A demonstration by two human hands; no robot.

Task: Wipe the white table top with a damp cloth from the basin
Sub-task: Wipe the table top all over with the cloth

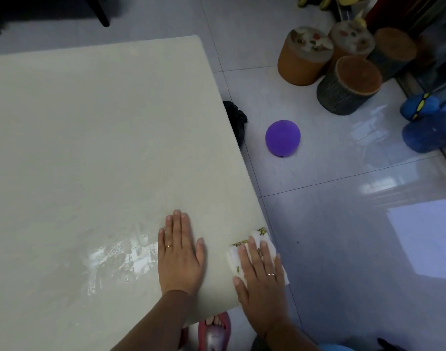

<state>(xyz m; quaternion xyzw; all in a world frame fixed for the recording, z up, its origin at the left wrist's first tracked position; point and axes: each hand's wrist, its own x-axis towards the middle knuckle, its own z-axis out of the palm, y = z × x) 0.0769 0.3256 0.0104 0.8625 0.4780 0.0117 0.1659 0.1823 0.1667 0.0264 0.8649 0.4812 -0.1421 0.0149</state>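
Note:
The white table top (95, 138) fills the left of the view, with wet streaks shining near its front. My left hand (180, 254) lies flat on it, palm down, fingers together, holding nothing. My right hand (261, 274) presses flat on a white cloth (258, 236) with yellow print, at the table's right edge near the front corner. Part of the cloth hangs over that edge. The basin is out of view.
A purple ball (282, 138) lies on the tiled floor right of the table. Several round stools (348, 84) stand at the back right, blue boots (429, 122) at the far right. A black bag (235, 120) sits under the table edge. My foot in a pink sandal (214, 330) is below.

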